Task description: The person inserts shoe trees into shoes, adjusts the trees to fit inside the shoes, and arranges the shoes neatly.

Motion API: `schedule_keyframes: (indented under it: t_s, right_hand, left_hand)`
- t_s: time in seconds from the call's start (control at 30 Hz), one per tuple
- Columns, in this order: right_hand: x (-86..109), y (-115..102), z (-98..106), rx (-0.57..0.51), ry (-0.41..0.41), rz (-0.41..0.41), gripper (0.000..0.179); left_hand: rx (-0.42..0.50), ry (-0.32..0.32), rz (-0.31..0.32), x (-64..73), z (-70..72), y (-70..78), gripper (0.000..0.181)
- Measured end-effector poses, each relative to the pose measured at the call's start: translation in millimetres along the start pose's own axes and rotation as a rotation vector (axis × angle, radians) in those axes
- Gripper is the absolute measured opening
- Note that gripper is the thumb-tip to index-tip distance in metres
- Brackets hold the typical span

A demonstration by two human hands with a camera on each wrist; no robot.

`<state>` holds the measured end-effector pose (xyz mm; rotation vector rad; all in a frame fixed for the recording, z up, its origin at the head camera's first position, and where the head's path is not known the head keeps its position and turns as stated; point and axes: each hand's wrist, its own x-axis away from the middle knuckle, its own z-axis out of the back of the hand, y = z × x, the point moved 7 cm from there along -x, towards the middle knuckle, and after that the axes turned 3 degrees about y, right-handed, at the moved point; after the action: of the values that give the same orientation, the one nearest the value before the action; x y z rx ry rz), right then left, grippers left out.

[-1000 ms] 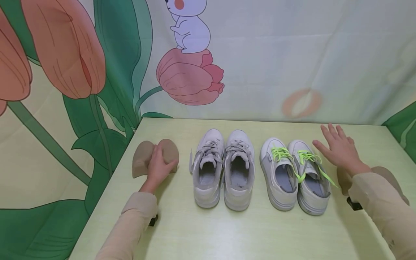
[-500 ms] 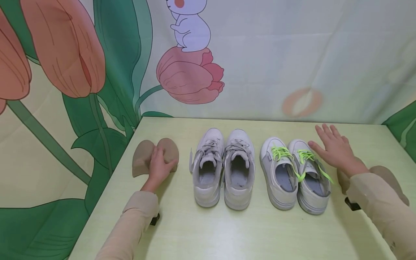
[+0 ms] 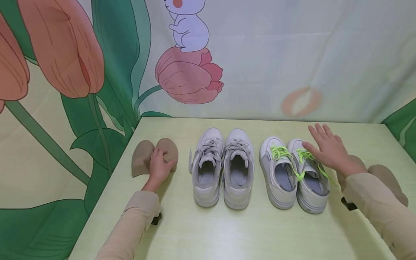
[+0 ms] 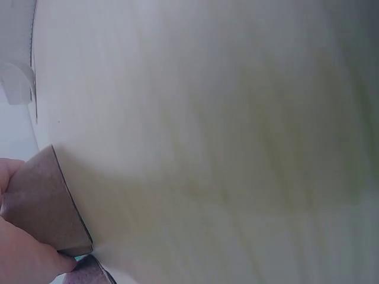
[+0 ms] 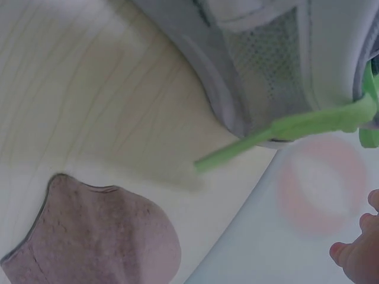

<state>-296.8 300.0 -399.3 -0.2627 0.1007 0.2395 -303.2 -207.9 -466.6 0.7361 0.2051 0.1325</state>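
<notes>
My left hand (image 3: pixel 159 166) grips the right one of two brown toe-shaped moulded forms (image 3: pixel 169 146) at the left of the table; the other brown form (image 3: pixel 142 157) lies right beside it. In the left wrist view, fingers and thumb close round a brown form (image 4: pixel 44 204). Fingers spread, my right hand (image 3: pixel 331 150) hovers beside the right shoe (image 3: pixel 312 202) of a white pair with bright green laces, holding nothing. In the right wrist view that shoe (image 5: pixel 266 65) shows a green lace (image 5: pixel 308 124) trailing from it.
Another white pair with greyish laces (image 3: pixel 238 198) stands in the middle of the table (image 3: pixel 221 234), toes to the back. Two more brown forms (image 3: pixel 385 177) lie at the right, partly behind my right sleeve. A printed flower cloth (image 3: pixel 260 72) hangs behind the table.
My right hand has drifted left, closer to the green-laced shoe. My left hand stays on the brown form, its fingers shifted slightly. The shoes have not moved.
</notes>
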Motion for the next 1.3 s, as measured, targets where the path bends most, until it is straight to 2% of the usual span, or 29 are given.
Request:
schedule_keyframes:
  t_s: [0.53, 0.97, 1.13, 1.3]
  right_hand:
    - [-0.5, -19.7, -0.1, -0.013, 0.026, 0.048, 0.069]
    - [-1.6, -39.6, -0.2, -0.015, 0.039, 0.110, 0.067]
    - [0.9, -48.8, -0.1, -0.026, 0.034, 0.141, 0.067]
    - [1.9, -55.7, -1.3, -0.030, 0.028, 0.161, 0.067]
  left_hand:
    - [-0.001, 0.002, -0.001, 3.7, 7.5, 6.7, 0.044]
    - [0.060, -0.092, 0.032, 7.8, 24.6, 17.7, 0.046]
    - [0.103, -0.103, 0.021, 10.9, 31.4, 24.9, 0.047]
    - [0.104, -0.111, 0.001, 13.8, 37.3, 35.3, 0.047]
